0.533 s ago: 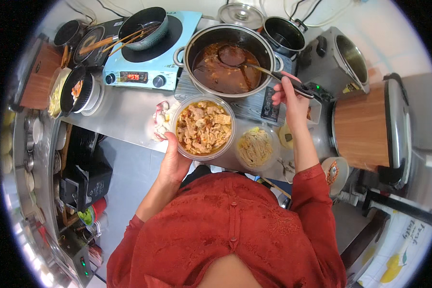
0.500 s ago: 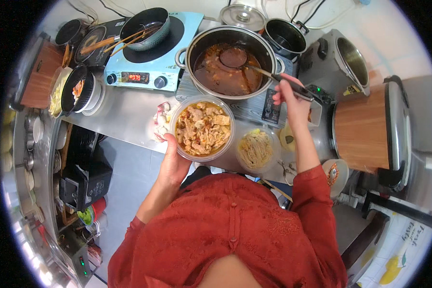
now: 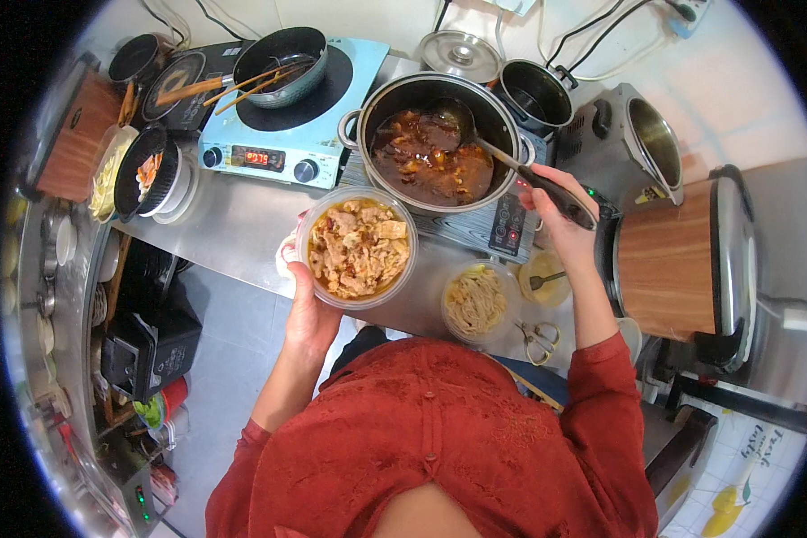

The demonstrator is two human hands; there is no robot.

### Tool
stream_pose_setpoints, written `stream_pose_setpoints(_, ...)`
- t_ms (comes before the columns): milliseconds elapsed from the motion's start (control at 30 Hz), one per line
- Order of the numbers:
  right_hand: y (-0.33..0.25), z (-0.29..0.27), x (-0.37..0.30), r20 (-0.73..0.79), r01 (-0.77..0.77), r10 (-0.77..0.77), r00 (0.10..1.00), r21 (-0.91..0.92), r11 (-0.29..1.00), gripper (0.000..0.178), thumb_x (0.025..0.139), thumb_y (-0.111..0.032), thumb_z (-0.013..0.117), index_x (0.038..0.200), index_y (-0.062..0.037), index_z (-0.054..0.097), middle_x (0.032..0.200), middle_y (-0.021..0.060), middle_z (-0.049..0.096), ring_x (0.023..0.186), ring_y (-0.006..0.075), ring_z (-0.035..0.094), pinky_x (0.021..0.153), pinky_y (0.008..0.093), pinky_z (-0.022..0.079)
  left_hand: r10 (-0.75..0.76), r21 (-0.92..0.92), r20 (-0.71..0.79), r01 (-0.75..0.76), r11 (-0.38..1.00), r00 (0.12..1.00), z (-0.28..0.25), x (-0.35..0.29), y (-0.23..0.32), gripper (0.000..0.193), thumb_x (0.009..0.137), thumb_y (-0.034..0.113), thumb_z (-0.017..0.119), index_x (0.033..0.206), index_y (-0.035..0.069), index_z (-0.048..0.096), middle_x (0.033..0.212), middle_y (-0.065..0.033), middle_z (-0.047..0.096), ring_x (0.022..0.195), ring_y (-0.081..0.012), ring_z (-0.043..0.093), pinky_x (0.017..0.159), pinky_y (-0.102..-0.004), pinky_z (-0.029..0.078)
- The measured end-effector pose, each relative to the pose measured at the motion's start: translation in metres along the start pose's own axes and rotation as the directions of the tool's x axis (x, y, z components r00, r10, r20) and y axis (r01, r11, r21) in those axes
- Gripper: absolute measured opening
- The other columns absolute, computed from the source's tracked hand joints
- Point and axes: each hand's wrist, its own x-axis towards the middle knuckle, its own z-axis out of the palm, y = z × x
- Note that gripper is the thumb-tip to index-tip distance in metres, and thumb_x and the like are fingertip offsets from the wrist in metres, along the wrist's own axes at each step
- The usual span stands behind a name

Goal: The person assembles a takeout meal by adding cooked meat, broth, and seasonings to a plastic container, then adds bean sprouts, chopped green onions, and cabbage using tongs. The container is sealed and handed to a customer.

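- Clear plastic tub (image 3: 413,252), full of meat chunks (image 3: 354,247) in oily liquid: I see it left of centre, over the steel counter's (image 3: 233,206) near edge, nearer than the big pot (image 3: 496,112).
- Left hand (LH) (image 3: 311,316): thumb pressed to tub's near-left side; other fingers hidden by the tub, so I can't tell if spread.
- Tub handling, my guess: heavy-ish w/ liquid, thin wall prob. flexes if squeezed, rim prob. slick w/ oil, spills if tipped. I'd hold w/ palm under base, thumb on side, kept level; no rim pinch.
- Right hand (RH) (image 3: 562,231): fingers curled tight round black grip of ladle (image 3: 502,157).
- Ladle: long, prob. stiff; head inside pot, toward far side, in or just over brown broth (image 3: 430,179); can't tell how deep. Prob. light unless loaded; metal shaft may run hot, so I'd stay on the grip.
- Around: small clear bowl (image 3: 512,294) of pale strips (image 3: 473,307) right of tub; scissors (image 3: 533,337) just right of bowl; blue hob (image 3: 359,67) far left w/ pan (image 3: 307,87) on top.
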Motion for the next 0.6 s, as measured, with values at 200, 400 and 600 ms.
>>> stream_pose_setpoints(200, -0.033, -0.009, -0.020, -0.059, -0.024, 0.026, 0.998, 0.043, 0.999, 0.029, 0.088, -0.006, 0.064, 0.115, 0.0039, 0.062, 0.098, 0.0149, 0.068, 0.079, 0.0181, 0.069, 0.076, 0.0292, 0.056, 0.034, 0.075, 0.000, -0.034, 0.997, 0.999, -0.002, 0.007, 0.005, 0.101, 0.077, 0.077, 0.046, 0.151, 0.014, 0.022, 0.155, -0.0074, 0.028, 0.142, -0.0271, 0.027, 0.116, -0.0478, 0.023)
stream_pose_setpoints(400, -0.064, -0.009, -0.050, -0.036, -0.012, 0.021, 0.999, 0.219, 0.976, 0.043, 0.087, -0.022, 0.067, 0.119, 0.0048, 0.057, 0.090, 0.0149, 0.067, 0.072, 0.0216, 0.068, 0.071, 0.0342, 0.056, -0.005, 0.010, -0.052, 0.005, 1.000, 0.999, -0.004, 0.010, 0.010, 0.098, 0.078, 0.076, 0.045, 0.150, 0.013, 0.025, 0.153, -0.0070, 0.032, 0.142, -0.0263, 0.028, 0.116, -0.0466, 0.023)
stream_pose_setpoints(600, -0.081, 0.007, -0.078, 0.131, 0.084, -0.100, 0.986, 0.119, 0.989, 0.042, 0.087, -0.027, 0.070, 0.115, 0.0027, 0.061, 0.089, 0.0149, 0.067, 0.073, 0.0206, 0.068, 0.069, 0.0303, 0.055, -0.014, -0.094, -0.039, 0.010, 0.996, 0.999, -0.004, 0.009, 0.016, 0.089, 0.083, 0.066, 0.055, 0.148, 0.011, 0.031, 0.150, -0.0044, 0.038, 0.138, -0.0213, 0.034, 0.115, -0.0413, 0.024)
